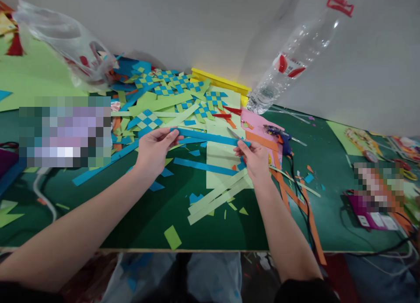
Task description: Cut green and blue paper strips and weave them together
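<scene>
A blue paper strip (206, 136) is stretched nearly level between my two hands above the table. My left hand (154, 150) pinches its left end between thumb and fingers. At the other end, my right hand (257, 160) is closed on the strip. A pointed metal blade (234, 134), like that of scissors, sticks out by the right fingers; its handle is mostly hidden. Below lies another blue strip (205, 166), partly over a pale green sheet (226, 156). Pale green strips (216, 198) lie nearer me. Behind my hands are several blue-and-green woven paper pieces (146, 120).
A clear plastic bottle (295, 53) stands at the back right, near a yellow tray edge (219, 82). At the back left is a plastic bag (65, 44). Orange strips (305, 206) and a black cable (300, 193) run to the table's front edge.
</scene>
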The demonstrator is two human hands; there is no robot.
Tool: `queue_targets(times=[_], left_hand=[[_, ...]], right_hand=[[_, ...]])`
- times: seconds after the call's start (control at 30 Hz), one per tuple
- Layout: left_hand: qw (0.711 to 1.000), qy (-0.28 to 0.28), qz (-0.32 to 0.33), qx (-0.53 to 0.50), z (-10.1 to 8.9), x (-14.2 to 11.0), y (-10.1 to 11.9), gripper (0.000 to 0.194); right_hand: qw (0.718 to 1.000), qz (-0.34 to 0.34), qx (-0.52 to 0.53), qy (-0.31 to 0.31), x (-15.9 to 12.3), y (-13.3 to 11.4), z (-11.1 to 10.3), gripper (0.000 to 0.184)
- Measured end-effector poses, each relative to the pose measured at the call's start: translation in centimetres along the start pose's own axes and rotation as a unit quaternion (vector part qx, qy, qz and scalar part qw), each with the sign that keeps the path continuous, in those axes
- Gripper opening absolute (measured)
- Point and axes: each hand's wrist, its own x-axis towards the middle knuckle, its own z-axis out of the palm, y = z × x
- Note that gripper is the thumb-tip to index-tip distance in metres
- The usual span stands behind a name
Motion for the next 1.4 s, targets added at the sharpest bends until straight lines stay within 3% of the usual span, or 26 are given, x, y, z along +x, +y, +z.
queue_targets(times=[0.43, 0.97, 1.03, 1.13, 1.27, 1.4], left_hand=[[0.998, -0.013, 0.025, 0.056, -0.6, 0.2, -0.3, 0.017], [0.994, -0.006, -0.038, -0.100, 0.1, -0.3, 0.1, 0.015], [0.992, -0.019, -0.052, -0.112, 0.3, -0.4, 0.0, 0.015], [0.988, -0.085, -0.076, -0.102, 0.6, -0.8, -0.3, 0.016], [0.986, -0.139, -0.080, -0.036, 0.8, -1.7, -1.0, 0.020], [0.993, -0.095, -0.066, 0.007, 0.6, -2.1, -1.4, 0.021]], right_hand=[[0.998, -0.057, -0.005, 0.002, -0.3, 0.7, 0.4, 0.029], [0.995, -0.093, 0.027, -0.010, -0.7, 0.3, 0.7, 0.022], [0.995, -0.092, 0.031, 0.006, -0.9, 0.1, 0.8, 0.022], [0.995, -0.094, 0.029, 0.015, -1.3, -0.4, 1.1, 0.022], [0.995, -0.086, 0.038, -0.033, -2.2, -0.7, 1.8, 0.022], [0.993, -0.071, 0.048, -0.076, -2.5, -0.4, 2.3, 0.021]])
